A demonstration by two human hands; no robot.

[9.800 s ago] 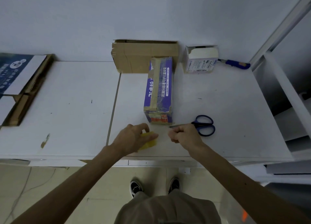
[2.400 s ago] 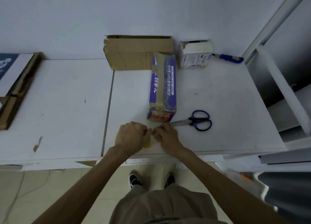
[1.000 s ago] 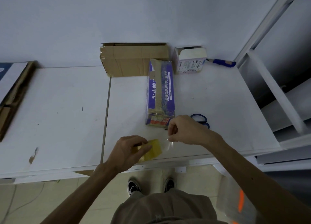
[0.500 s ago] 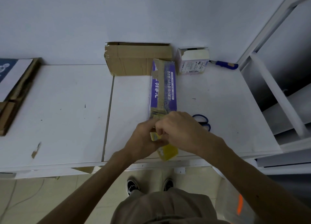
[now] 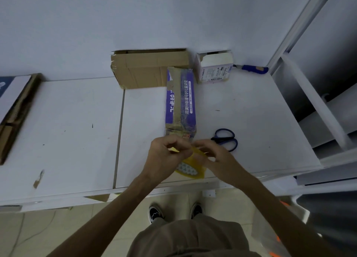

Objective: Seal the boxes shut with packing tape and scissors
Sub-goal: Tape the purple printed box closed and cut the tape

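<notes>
A yellow tape roll point(image 5: 190, 167) is gripped in the curled left hand point(image 5: 164, 158) over the worktop's point(image 5: 251, 121) near edge, its rim pinched by the right hand point(image 5: 214, 156). Just beyond lies the purple box point(image 5: 181, 104), printed with white Chinese lettering; scissors point(image 5: 226, 139) are seen to its right.

Seen from above: two bare forearms, uncovered to the frame edge, lead from 7 and 5 o'clock to the left hand point(image 5: 164, 160) and right hand point(image 5: 216, 157) at centre. At 6 o'clock is a loose khaki-brown garment point(image 5: 193, 239). Just above it are a black left shoe point(image 5: 155, 214) and right shoe point(image 5: 197, 209) with white toe markings.
</notes>
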